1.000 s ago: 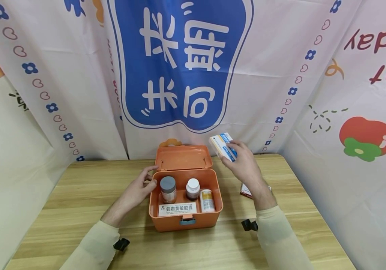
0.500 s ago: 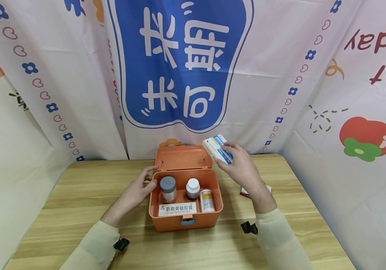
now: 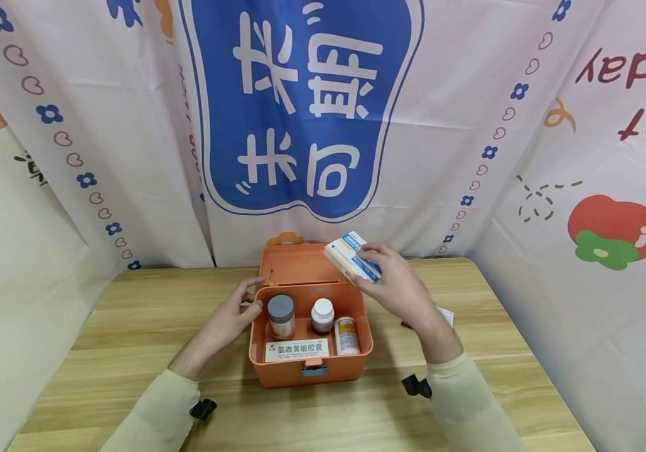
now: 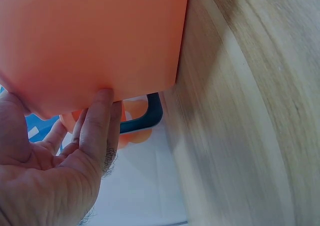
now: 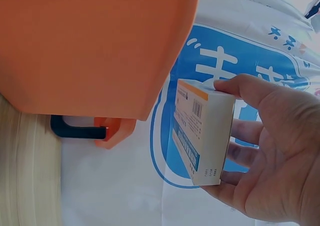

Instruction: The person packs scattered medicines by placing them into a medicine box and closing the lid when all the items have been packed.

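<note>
An orange medicine box [image 3: 311, 375] stands on the table with its lid [image 3: 300, 262] tipped back. My left hand [image 3: 238, 317] rests at its left rim; in the left wrist view the fairly straight fingers [image 4: 97, 126] touch the orange outer wall. My right hand [image 3: 398, 285] holds a blue-and-white medicine carton [image 3: 353, 256] between thumb and fingers, in the air above the box's back right corner. Inside the box are a grey-capped bottle [image 3: 281, 317], a white-capped bottle [image 3: 323, 316], a white-and-yellow bottle [image 3: 347, 336] and a white carton with black lettering [image 3: 297, 351].
Another small carton [image 3: 446, 316] lies on the wooden table [image 3: 147, 326] at the right, partly hidden by my right forearm. A dark handle [image 5: 75, 129] shows behind the box in the right wrist view. A printed curtain [image 3: 413, 157] hangs behind the table.
My right hand has carried the blue-and-white carton leftward and slightly down, from right of the lid to over its right part. The left hand has stayed at the rim.
</note>
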`<state>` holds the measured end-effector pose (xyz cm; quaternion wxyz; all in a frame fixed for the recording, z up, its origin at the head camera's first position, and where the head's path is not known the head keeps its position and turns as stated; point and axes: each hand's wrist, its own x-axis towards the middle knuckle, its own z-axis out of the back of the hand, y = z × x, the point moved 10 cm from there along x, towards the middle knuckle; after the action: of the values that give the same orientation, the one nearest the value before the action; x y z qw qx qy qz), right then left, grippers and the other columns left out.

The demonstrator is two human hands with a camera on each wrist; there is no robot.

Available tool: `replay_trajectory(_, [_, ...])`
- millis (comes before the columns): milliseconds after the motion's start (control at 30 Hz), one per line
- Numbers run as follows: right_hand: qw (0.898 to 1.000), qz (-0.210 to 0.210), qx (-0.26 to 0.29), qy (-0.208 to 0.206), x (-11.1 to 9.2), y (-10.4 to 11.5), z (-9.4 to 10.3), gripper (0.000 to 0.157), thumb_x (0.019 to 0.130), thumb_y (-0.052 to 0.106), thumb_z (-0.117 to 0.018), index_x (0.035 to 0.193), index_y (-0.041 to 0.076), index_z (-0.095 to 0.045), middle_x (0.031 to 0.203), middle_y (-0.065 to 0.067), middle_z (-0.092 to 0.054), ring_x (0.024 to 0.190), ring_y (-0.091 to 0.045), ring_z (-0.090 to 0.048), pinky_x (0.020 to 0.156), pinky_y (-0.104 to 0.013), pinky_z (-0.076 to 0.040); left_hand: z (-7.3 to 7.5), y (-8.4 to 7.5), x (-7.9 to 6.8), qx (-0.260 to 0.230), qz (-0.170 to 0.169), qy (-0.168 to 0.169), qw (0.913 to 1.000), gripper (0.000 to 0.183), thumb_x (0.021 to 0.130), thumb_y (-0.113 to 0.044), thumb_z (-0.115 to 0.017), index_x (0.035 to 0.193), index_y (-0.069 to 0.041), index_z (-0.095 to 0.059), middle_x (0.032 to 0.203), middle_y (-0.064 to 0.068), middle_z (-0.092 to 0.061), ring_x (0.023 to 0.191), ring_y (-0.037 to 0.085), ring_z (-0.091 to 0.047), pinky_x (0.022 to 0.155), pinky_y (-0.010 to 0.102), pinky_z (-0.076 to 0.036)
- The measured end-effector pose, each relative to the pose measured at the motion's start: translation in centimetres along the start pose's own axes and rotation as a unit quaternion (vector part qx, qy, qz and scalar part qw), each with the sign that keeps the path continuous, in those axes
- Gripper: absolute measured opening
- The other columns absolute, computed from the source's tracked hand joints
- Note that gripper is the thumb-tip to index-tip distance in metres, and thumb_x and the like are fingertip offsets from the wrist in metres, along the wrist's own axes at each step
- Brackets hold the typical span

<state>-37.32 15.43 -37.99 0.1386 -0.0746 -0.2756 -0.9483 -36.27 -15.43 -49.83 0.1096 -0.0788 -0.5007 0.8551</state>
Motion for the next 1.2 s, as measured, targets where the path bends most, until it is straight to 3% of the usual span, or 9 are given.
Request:
replay_trajectory(467, [0.997,0.065,0.012,0.037,-0.4,1.6,-1.0,0.048,0.095,0.04,-0.076,0.139,0.023,-0.07,0.153,0.001,-0.057,0.128,-0.024,-0.062,0.103,-0.044,-0.057,-0.1,0.1,0.0,-0.005,0.001,0.002,1.0,0.058,0.109,-0.026,-0.054,0.163,-0.022,-0.033,0.134,0.025,-0.06,0.115,0.035,-0.071,0.089,0.043,-0.061])
replay_trajectory(700, [0.994,0.092,0.004,0.06,-0.7,2.2,-1.5,0.048,0.095,0.038,-0.077,0.14,0.026,-0.07,0.154,0.008,-0.055,0.132,-0.023,-0.058,0.106,-0.046,-0.055,-0.1,0.2,0.0,-0.004,0.002,0.003,1.0,0.059,0.109,-0.027,-0.054,0.163,-0.022,-0.032,0.136,0.025,-0.059,0.115,0.034,-0.07,0.091,0.048,-0.06])
replay_trajectory(933, [0.987,0.128,0.003,0.1,-1.1,3.0,-2.3,0.048,0.095,0.037,-0.077,0.141,0.031,-0.068,0.155,0.011,-0.053,0.137,-0.022,-0.055,0.113,-0.05,-0.051,-0.1,0.1,0.0,-0.008,0.005,0.004,1.0,0.059,0.109,-0.027,-0.054,0.163,-0.022,-0.032,0.136,0.024,-0.059,0.114,0.032,-0.07,0.089,0.044,-0.059])
replay_trajectory(1200, [0.976,0.18,-0.006,0.125,-1.4,3.8,-3.1,0.044,0.095,0.035,-0.078,0.138,0.031,-0.07,0.153,0.014,-0.054,0.134,-0.017,-0.057,0.109,-0.043,-0.054,0.0,0.2,0.0,-0.006,0.01,0.003,0.9999,0.057,0.109,-0.027,-0.053,0.163,-0.023,-0.033,0.136,0.024,-0.059,0.115,0.033,-0.07,0.087,0.038,-0.06])
